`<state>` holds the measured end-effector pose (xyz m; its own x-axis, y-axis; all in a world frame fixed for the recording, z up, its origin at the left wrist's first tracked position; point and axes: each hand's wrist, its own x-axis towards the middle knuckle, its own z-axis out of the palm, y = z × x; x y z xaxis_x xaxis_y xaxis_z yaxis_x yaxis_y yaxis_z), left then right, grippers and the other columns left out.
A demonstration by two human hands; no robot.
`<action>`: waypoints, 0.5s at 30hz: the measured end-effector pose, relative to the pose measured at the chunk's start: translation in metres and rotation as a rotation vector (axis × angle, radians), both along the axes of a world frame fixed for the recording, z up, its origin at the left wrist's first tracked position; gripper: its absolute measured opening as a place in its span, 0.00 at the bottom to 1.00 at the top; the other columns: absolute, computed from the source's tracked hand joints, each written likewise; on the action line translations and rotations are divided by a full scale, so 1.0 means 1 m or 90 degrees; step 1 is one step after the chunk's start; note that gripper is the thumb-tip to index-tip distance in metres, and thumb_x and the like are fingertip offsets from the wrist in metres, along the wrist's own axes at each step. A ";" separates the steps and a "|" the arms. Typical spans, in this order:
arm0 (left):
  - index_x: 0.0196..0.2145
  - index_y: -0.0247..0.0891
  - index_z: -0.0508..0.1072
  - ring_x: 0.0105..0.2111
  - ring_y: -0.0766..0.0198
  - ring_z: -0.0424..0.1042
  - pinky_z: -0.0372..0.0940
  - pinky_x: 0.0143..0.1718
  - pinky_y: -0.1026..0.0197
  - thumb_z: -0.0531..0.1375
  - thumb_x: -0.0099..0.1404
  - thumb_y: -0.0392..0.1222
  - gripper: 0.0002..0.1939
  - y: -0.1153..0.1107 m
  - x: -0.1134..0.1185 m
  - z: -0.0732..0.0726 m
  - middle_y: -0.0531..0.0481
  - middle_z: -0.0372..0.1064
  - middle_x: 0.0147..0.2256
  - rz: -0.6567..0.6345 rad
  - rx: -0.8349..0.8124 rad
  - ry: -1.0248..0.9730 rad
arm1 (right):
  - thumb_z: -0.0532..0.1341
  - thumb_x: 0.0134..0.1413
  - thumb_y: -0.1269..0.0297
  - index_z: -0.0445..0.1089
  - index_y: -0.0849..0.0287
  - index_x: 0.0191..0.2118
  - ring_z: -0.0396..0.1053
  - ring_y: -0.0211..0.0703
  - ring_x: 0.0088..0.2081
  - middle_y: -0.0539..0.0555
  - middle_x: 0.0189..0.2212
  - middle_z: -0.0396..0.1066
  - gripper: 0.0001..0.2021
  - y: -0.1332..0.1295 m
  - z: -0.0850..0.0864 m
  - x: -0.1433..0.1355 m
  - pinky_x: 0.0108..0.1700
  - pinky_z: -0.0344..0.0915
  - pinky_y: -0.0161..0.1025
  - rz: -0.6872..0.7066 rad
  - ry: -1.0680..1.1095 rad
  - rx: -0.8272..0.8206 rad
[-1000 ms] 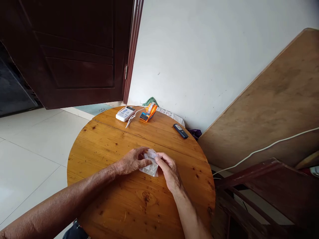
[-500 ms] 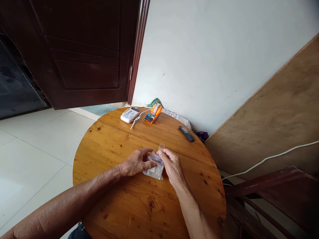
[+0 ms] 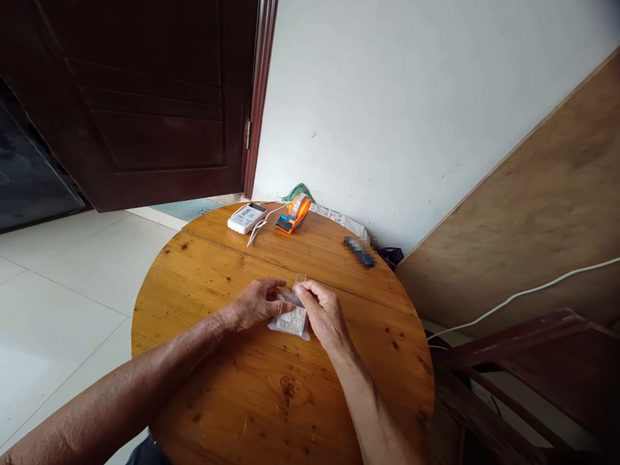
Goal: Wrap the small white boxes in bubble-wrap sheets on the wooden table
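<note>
A small clear plastic bag (image 3: 290,321) with a pale, flat item inside lies on the round wooden table (image 3: 213,381) between my hands. My left hand (image 3: 256,302) is closed on the bag's left side, thumb across its top. With thumb and fingers pinched together, my right hand (image 3: 323,314) grips the bag's upper right part. A bit of clear film sticks up beyond my right fingertips. What the bag holds is too small to make out.
Toward the table's far edge are a white box-like device (image 3: 247,218) with a white cable, an orange tape dispenser (image 3: 293,214) and a blurred dark object (image 3: 359,252). Behind them stand a white wall and a dark red door (image 3: 159,103).
The view has shifted slightly, moving the scene left and up. The bag lies flatter between my hands, with more of its pale contents showing. Both hands keep their hold.
</note>
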<state>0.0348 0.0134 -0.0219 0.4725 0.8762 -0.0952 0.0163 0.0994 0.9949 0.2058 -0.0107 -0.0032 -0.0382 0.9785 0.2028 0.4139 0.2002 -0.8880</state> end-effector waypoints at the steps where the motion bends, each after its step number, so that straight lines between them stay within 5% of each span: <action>1: 0.53 0.28 0.69 0.36 0.60 0.70 0.64 0.35 0.61 0.71 0.50 0.52 0.38 0.001 0.000 -0.002 0.43 0.72 0.38 0.003 -0.014 -0.014 | 0.57 0.59 0.53 0.72 0.57 0.30 0.64 0.39 0.28 0.48 0.24 0.68 0.14 0.000 0.000 0.001 0.31 0.60 0.34 -0.003 0.002 0.002; 9: 0.57 0.26 0.64 0.30 0.65 0.67 0.61 0.30 0.63 0.67 0.54 0.51 0.39 0.003 0.002 -0.001 0.47 0.70 0.34 0.013 0.032 0.024 | 0.56 0.59 0.53 0.69 0.56 0.27 0.61 0.39 0.26 0.48 0.22 0.64 0.15 -0.007 0.002 -0.005 0.29 0.57 0.34 -0.032 -0.019 0.013; 15: 0.57 0.26 0.65 0.30 0.65 0.68 0.62 0.31 0.63 0.64 0.58 0.49 0.34 0.004 0.006 -0.002 0.49 0.71 0.33 0.036 0.076 0.068 | 0.53 0.61 0.57 0.71 0.54 0.32 0.66 0.41 0.30 0.51 0.28 0.71 0.12 -0.011 -0.002 -0.008 0.34 0.61 0.35 -0.051 -0.096 0.079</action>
